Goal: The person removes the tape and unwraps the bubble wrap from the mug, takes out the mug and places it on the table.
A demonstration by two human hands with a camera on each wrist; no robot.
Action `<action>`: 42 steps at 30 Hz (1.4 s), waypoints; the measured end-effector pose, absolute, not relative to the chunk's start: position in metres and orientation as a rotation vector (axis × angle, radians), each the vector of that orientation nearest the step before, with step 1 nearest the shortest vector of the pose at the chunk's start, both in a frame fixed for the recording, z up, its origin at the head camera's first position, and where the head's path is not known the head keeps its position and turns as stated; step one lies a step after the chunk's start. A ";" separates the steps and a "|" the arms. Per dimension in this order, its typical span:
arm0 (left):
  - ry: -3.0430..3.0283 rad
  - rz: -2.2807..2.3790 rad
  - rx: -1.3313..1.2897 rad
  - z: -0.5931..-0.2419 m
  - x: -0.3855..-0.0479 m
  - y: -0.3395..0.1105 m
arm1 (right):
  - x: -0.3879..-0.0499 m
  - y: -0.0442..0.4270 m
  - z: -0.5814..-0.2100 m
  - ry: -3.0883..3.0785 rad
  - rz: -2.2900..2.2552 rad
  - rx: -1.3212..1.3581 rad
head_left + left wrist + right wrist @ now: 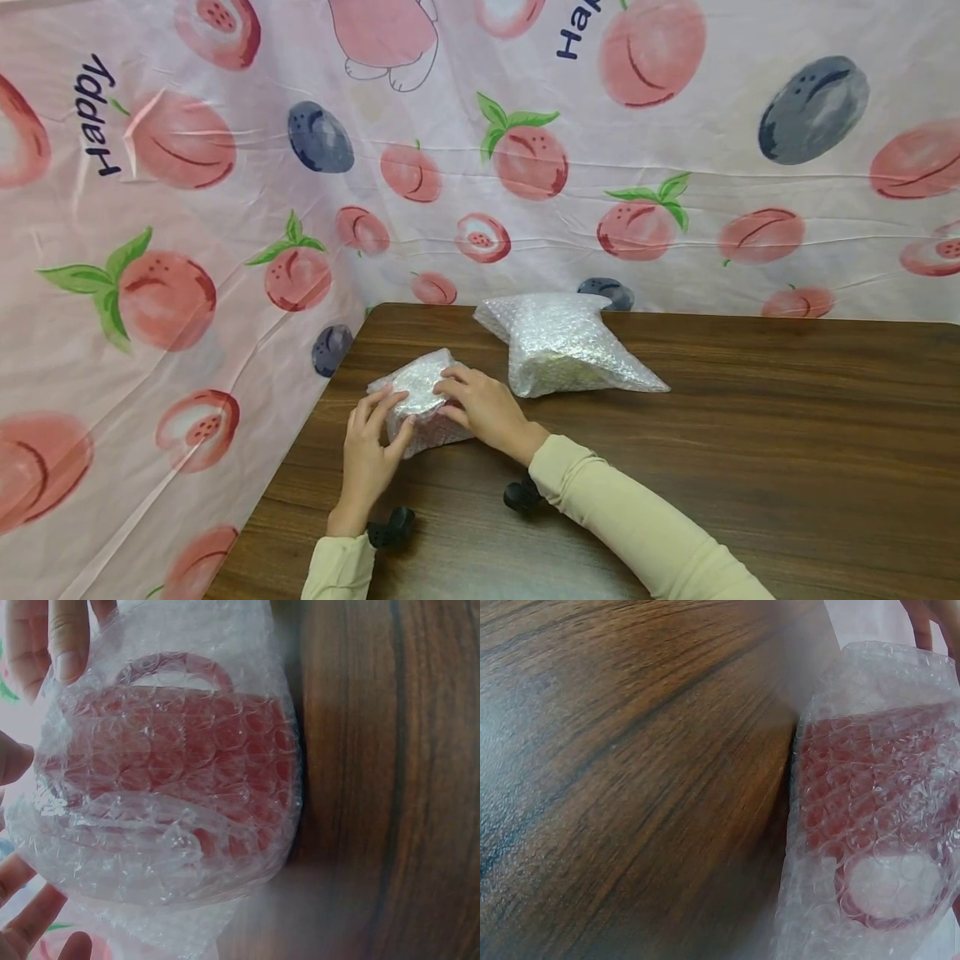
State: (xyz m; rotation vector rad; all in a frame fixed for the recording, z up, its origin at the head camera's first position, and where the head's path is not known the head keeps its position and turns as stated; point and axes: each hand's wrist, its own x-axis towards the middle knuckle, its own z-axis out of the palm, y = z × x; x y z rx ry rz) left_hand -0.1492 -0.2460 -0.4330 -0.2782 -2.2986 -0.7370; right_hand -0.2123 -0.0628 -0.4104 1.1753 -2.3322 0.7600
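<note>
A pink-red mug (180,742) in bubble wrap (420,387) rests on the dark wooden table, left of its middle. Its handle (847,904) shows through the clear bubbles on the side of my right hand. From the left, my left hand (371,450) reaches to the package, its fingers spread and slightly bent at the wrap. Across from it, my right hand (491,408) touches the top and right side of the wrap with loosely bent fingers. In the left wrist view, fingertips (69,664) lie against the plastic. The mug's top is hidden under the wrap.
Behind and to the right stands a second bubble-wrapped bundle (562,350), something yellowish inside it. The wooden table (750,433) stretches away to the right. A fruit-print cloth (420,267) hangs along the table's back and left edges.
</note>
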 end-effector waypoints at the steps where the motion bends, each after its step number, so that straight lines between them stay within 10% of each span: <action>1: -2.299 -0.750 -0.276 -0.433 -0.149 -0.246 | -0.213 -0.063 -0.411 -2.328 0.759 1.171; 42: -2.145 -0.693 -0.221 -0.442 -0.135 -0.222 | -0.211 -0.065 -0.408 -2.356 0.773 1.129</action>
